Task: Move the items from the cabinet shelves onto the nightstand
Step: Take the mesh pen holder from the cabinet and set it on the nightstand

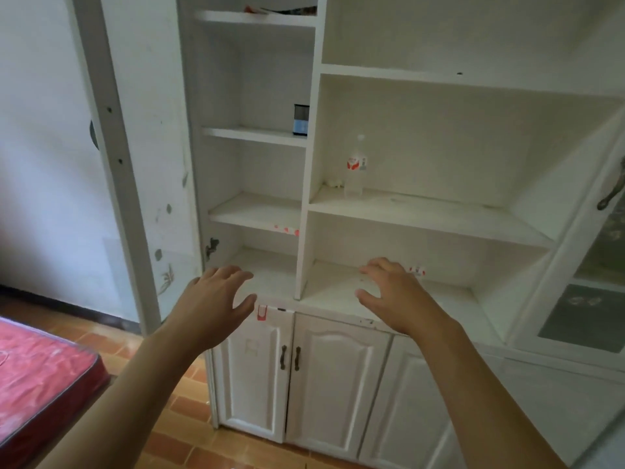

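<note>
A white cabinet with open shelves fills the view. A clear plastic bottle with a red label stands on the wide middle shelf, with a small white object beside it. A small dark and blue box stands on a narrow left shelf. Red and dark items lie on the top left shelf. My left hand and my right hand hover in front of the lowest open shelves, fingers spread, holding nothing. The nightstand is out of view.
An open cabinet door stands at the left. Closed lower doors with dark handles sit below the shelves. A glass-panelled door is at the right. A red mattress lies at the lower left on a brick-tiled floor.
</note>
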The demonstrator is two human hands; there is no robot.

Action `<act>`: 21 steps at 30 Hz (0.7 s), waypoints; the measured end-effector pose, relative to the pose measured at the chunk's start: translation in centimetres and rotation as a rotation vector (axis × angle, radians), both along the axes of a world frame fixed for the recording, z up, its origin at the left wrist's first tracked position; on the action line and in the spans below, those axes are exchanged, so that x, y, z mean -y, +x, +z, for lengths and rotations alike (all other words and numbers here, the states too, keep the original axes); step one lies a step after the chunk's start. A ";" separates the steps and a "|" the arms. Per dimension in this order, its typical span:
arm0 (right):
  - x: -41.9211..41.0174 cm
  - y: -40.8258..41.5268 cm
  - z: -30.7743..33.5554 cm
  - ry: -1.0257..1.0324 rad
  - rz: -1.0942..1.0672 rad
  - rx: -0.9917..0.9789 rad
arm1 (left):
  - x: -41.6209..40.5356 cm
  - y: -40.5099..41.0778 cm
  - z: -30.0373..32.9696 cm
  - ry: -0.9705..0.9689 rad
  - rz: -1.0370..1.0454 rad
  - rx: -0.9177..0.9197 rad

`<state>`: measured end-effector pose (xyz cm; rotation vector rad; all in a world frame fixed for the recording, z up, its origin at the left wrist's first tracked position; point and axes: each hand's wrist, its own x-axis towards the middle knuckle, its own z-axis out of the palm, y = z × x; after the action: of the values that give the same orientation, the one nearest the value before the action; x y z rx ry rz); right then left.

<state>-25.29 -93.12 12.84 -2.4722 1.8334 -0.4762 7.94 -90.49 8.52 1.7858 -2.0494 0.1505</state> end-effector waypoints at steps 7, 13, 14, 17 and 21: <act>9.3 -1.7 4.0 -0.049 0.123 -0.055 | 6.4 -2.5 1.9 -0.074 0.111 -0.031; 16.9 -2.5 6.0 -0.099 0.239 -0.082 | 11.2 -4.4 2.2 -0.117 0.193 -0.062; 18.0 -2.4 6.2 -0.109 0.258 -0.086 | 12.0 -4.4 2.1 -0.125 0.203 -0.060; 21.3 -1.5 6.8 -0.134 0.305 -0.091 | 14.6 -3.7 2.0 -0.136 0.224 -0.060; 25.4 0.6 7.2 -0.154 0.359 -0.108 | 18.8 -1.8 2.4 -0.165 0.215 -0.070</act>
<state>-24.67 -118.53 20.09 -2.8972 1.3787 -0.4868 6.17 -109.33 10.95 1.8754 -1.7400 0.3062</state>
